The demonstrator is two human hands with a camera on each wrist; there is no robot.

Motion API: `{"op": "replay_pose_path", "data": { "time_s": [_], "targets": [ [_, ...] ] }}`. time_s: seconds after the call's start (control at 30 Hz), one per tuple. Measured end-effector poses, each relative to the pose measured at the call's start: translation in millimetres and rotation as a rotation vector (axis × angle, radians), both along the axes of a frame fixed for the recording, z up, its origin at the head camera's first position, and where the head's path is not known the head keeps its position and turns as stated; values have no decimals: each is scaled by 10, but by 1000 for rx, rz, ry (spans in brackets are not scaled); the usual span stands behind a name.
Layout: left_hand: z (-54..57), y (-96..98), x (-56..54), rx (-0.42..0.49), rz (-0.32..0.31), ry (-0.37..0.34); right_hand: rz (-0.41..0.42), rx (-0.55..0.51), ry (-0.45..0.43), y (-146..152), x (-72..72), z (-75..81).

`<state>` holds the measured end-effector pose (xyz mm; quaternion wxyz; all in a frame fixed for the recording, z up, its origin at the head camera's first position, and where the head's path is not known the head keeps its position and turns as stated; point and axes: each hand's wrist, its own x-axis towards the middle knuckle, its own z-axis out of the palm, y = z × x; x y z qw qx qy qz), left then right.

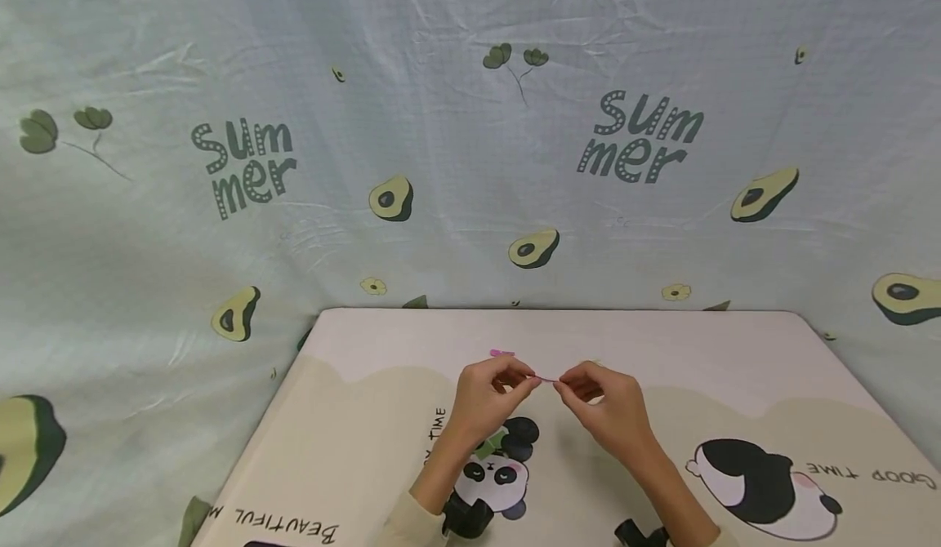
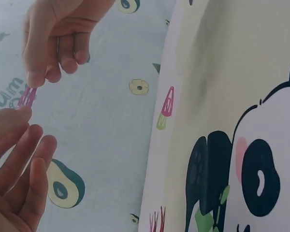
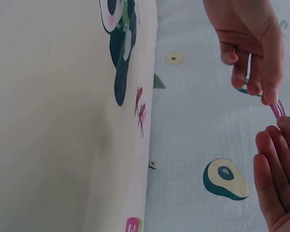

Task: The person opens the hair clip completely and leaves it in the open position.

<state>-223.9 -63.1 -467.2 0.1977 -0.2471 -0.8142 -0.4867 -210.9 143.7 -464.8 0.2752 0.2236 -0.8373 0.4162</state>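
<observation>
A pink snap hair clip (image 1: 547, 380) is held between my two hands above the table. My left hand (image 1: 491, 393) pinches one end of it between thumb and forefinger. From the other side, my right hand (image 1: 612, 406) pinches the opposite end. The other fingers of both hands are loosely bent. In the left wrist view the clip (image 2: 27, 96) shows slots along its body, its ends covered by fingertips. Whether it is snapped or sprung I cannot tell.
Near the table's far edge lie several pinkish-red clips (image 3: 142, 118), behind my left hand. Farther right, a pink clip (image 2: 168, 102) overlaps a green clip (image 2: 161, 121). A printed cloth (image 1: 456, 147) hangs behind the table (image 1: 353, 424). A dark object (image 1: 263, 544) shows at the front left.
</observation>
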Motion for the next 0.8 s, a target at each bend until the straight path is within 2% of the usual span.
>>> {"op": "replay_pose_path", "data": {
  "time_s": [0.2, 0.3, 0.43, 0.6, 0.67, 0.8],
  "targets": [
    [32, 51, 55, 34, -32, 82, 20, -56, 42, 5, 55, 12],
    [46, 76, 84, 16, -9, 111, 16, -47, 56, 34, 71, 35],
    [80, 88, 112, -11, 23, 74, 8, 5, 82, 78, 71, 87],
    [121, 89, 124, -4, 8, 18, -5, 42, 112, 101, 68, 138],
    [128, 87, 126, 2, 3, 42, 2, 36, 114, 95, 66, 147],
    [128, 78, 138, -8, 3, 155, 17, 18, 121, 67, 69, 162]
  ]
}}
